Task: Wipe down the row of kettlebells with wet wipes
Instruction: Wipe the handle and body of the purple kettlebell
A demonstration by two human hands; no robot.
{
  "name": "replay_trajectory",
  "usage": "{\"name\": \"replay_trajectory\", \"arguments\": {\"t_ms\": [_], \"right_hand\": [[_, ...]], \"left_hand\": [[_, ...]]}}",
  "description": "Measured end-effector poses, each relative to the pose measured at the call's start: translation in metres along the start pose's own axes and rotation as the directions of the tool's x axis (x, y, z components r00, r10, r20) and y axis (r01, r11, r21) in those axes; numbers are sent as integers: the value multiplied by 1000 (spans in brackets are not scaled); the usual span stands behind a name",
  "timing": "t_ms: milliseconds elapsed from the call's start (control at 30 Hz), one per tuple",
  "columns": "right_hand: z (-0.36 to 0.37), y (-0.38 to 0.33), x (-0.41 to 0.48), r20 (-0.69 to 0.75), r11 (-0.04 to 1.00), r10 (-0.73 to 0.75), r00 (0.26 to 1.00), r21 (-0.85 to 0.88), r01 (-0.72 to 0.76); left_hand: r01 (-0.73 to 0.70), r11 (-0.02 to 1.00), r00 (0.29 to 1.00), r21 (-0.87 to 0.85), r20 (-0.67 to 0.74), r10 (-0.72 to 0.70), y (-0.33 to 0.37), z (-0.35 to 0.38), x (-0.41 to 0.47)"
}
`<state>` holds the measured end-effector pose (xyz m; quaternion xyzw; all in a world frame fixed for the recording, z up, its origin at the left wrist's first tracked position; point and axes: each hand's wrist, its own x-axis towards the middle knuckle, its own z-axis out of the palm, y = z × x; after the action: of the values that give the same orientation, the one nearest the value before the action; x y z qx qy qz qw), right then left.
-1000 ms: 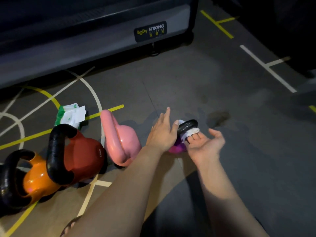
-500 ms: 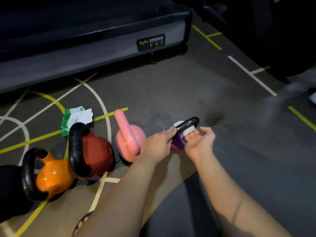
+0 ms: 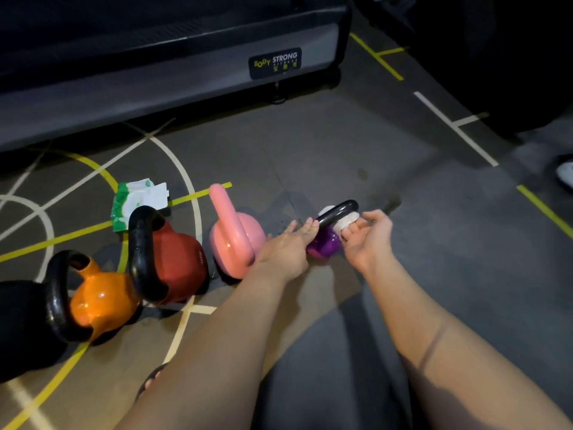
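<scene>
A small purple kettlebell (image 3: pixel 324 245) sits on the gym floor (image 3: pixel 341 150) at the right end of a row, its black handle (image 3: pixel 338 212) tilted. The right hand (image 3: pixel 370 235) has its grip clenched around a white wet wipe (image 3: pixel 348 221), held against the underside of the handle. The left hand (image 3: pixel 286 245) has its grip released, with straight fingers touching the handle's left end. Left of the purple kettlebell stand a pink kettlebell (image 3: pixel 235 240), a red kettlebell (image 3: pixel 179 262), an orange kettlebell (image 3: pixel 99 302) and a black kettlebell (image 3: pixel 21 327) (partly cut off). A wipes pack (image 3: pixel 136 200) lies further left, behind the red one.
</scene>
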<state>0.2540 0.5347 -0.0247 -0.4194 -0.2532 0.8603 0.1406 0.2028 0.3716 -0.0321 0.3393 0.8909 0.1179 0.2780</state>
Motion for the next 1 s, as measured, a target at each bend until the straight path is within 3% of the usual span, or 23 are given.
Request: {"name": "replay_trajectory", "arguments": {"t_ms": [167, 267, 400, 633, 700, 800, 833, 1000], "right_hand": [[9, 42, -19, 11, 951, 64, 998, -304, -58], [0, 30, -20, 57, 946, 43, 997, -323, -22], [-7, 26, -15, 172, 990, 39, 984, -140, -15], [-21, 67, -2, 262, 794, -18, 965, -583, 173], [-28, 64, 5, 337, 648, -9, 942, -715, 262], [-36, 59, 16, 369, 162, 40, 928, -919, 359], [-38, 58, 19, 377, 52, 69, 924, -926, 374], [-38, 54, 27, 519, -198, 99, 849, -826, 528]], "left_hand": [[-16, 999, 999, 29, 41, 15, -9, -9, -5], [-50, 998, 996, 24, 74, 49, -6, -13, -5], [-45, 997, 997, -70, 52, 48, -1, -9, 1], [-58, 991, 998, -124, 14, 60, -15, -9, 2], [-58, 988, 998, -143, 0, 58, -14, -7, 3], [-60, 988, 998, -141, 5, 61, -15, -3, 3], [-58, 989, 998, -136, 10, 60, -15, -3, 2], [-39, 991, 999, -127, 15, 41, -12, -9, 0]]}}
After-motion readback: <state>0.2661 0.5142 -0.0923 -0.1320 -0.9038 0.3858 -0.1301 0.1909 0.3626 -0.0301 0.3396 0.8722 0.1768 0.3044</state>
